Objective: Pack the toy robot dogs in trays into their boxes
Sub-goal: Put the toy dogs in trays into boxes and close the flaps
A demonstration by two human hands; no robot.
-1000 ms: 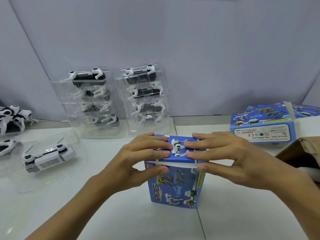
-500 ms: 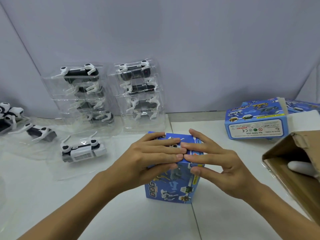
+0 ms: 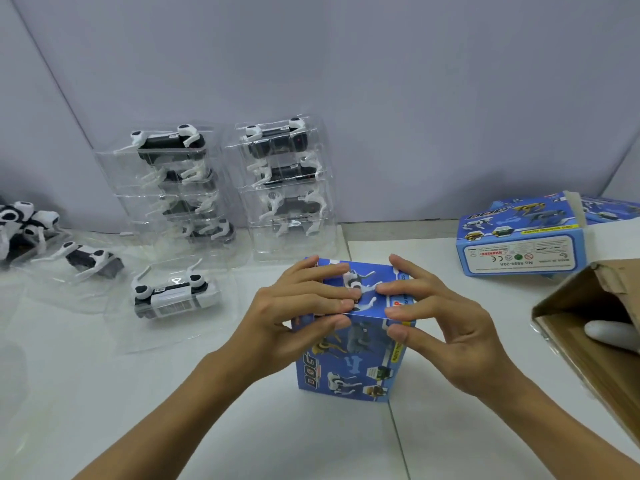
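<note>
Box lid shut, both hands pressing top.

Blue box (image 3: pixel 349 358) stands upright, near centre of table (image 3: pixel 104 410). Vs 1 s ago the white flap edge is gone, so lid looks tucked; this one's prob packed. Left hand (image 3: pixel 294 317) & right hand (image 3: pixel 446 327): fingers near-straight, flat on top, thumbs on front. Trayed dogs (image 3: pixel 284 181) stacked far left, waiting.

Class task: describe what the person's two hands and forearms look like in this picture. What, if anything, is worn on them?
Both are bare. The left hand and right hand wear no gloves, and no rings show on the fingers in view. The forearms run bare to the bottom edge of the picture: no sleeves, watch or bracelet in view. Fingernails look short and unpainted.
</note>
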